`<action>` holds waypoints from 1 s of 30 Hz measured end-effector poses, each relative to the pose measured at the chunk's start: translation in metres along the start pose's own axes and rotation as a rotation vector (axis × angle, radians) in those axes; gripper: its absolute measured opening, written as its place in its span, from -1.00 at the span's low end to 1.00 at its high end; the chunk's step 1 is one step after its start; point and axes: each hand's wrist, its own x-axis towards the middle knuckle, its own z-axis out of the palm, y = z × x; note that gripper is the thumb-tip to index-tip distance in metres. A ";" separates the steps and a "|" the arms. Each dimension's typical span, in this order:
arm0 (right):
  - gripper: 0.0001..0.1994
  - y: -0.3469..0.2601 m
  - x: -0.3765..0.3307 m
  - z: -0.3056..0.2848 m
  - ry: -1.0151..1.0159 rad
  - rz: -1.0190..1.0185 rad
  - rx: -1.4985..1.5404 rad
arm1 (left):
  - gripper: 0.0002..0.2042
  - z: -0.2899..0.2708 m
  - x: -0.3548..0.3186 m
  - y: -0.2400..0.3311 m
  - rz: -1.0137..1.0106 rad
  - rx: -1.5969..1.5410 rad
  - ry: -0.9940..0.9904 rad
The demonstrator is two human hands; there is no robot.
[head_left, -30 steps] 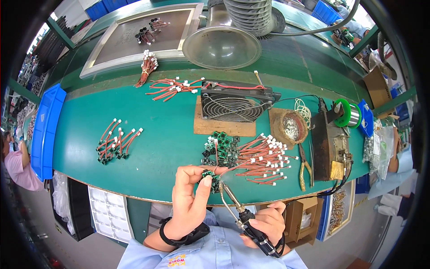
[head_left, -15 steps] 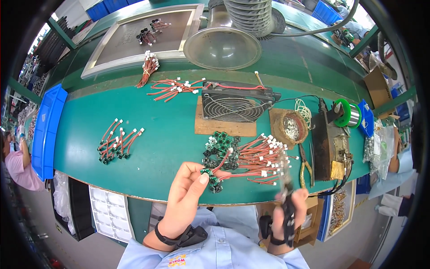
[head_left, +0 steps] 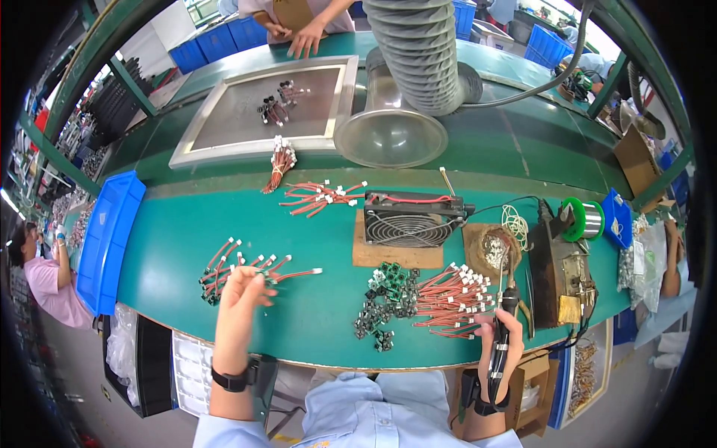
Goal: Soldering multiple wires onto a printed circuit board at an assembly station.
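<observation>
My left hand (head_left: 243, 297) reaches out to the left and pinches the end of a red wire with a white plug (head_left: 295, 274). That wire lies beside a pile of finished red wires with green boards (head_left: 228, 266). At the table's right front edge, my right hand (head_left: 495, 351) grips the black handle of a soldering iron (head_left: 505, 310). Its tip points up toward a brass-wool tip cleaner (head_left: 494, 247). Between my hands lie a heap of small green circuit boards (head_left: 388, 290) and a heap of red wires with white plugs (head_left: 453, 299).
A black fan (head_left: 409, 219) sits on a wooden board behind the heaps. A soldering stand (head_left: 567, 272) and a green solder spool (head_left: 583, 219) are at the right, a blue bin (head_left: 108, 239) at the left. An extraction hood (head_left: 390, 138) and a metal tray (head_left: 194, 142) sit farther back.
My left hand has carried a wire from the middle out to the left pile. My right hand has swung the soldering iron rightward and stood it upright.
</observation>
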 end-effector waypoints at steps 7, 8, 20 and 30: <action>-0.77 -0.001 -0.004 0.001 -0.045 -0.112 -0.021 | -0.84 -0.039 0.015 0.013 0.160 1.066 0.207; -0.77 0.000 -0.005 0.000 -0.047 -0.124 -0.017 | -0.81 -0.041 0.014 0.015 0.240 1.081 0.272; -0.78 0.006 -0.015 -0.004 0.002 -0.063 0.083 | -0.21 -0.051 0.058 0.056 0.066 1.567 -0.061; -0.79 0.010 -0.013 -0.019 0.006 -0.057 0.084 | -0.49 -0.038 0.039 0.034 0.331 1.904 -0.303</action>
